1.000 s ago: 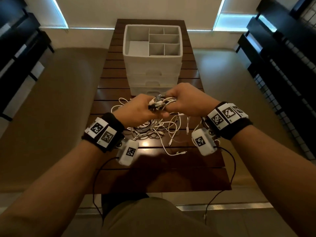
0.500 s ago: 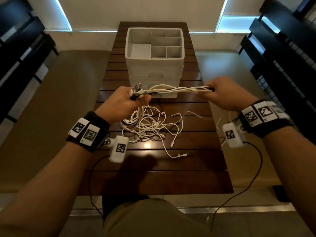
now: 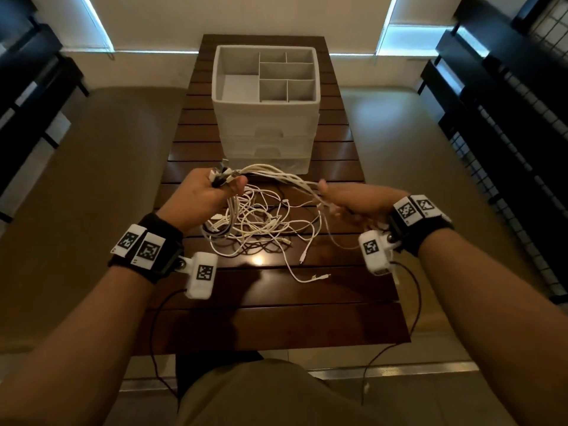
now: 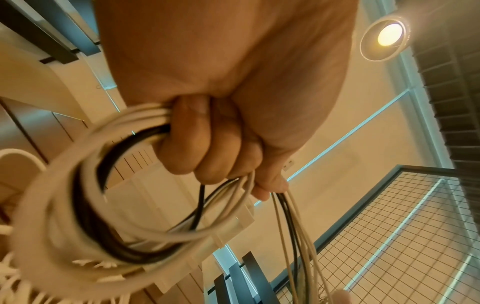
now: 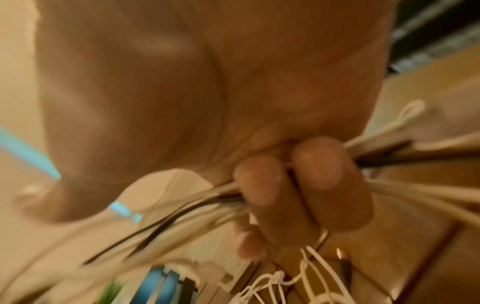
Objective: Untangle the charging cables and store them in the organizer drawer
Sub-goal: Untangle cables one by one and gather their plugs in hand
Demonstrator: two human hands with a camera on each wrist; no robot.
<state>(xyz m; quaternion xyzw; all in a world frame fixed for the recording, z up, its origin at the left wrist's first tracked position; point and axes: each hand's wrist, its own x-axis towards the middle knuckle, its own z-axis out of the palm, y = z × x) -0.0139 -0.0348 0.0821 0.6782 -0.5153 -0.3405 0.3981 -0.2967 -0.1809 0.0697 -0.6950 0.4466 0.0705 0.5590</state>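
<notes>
A tangle of white and black charging cables (image 3: pixel 261 226) lies on the dark wooden table (image 3: pixel 276 318). My left hand (image 3: pixel 212 187) grips a bunch of cable ends, plugs sticking up from the fist; the left wrist view shows its fingers (image 4: pixel 207 148) curled round looped cables (image 4: pixel 103 205). My right hand (image 3: pixel 344 198) grips the same bundle (image 3: pixel 282 176) a short way to the right; its fingers (image 5: pixel 298 185) close on the strands (image 5: pixel 182 209). The white organizer (image 3: pixel 267 109) stands behind, its drawers closed and its divided top tray holding nothing.
Loose cable ends (image 3: pixel 316 276) trail toward the table's front. Tan cushioned benches (image 3: pixel 92 195) flank the table on both sides. Black shelving and a wire grid panel (image 3: pixel 507 133) stand at the right, dark shelving (image 3: pixel 24 87) at the left.
My hands first pulled apart, stretching the bundle between them. The right hand has since come back left and lower, so the stretched span is shorter now.
</notes>
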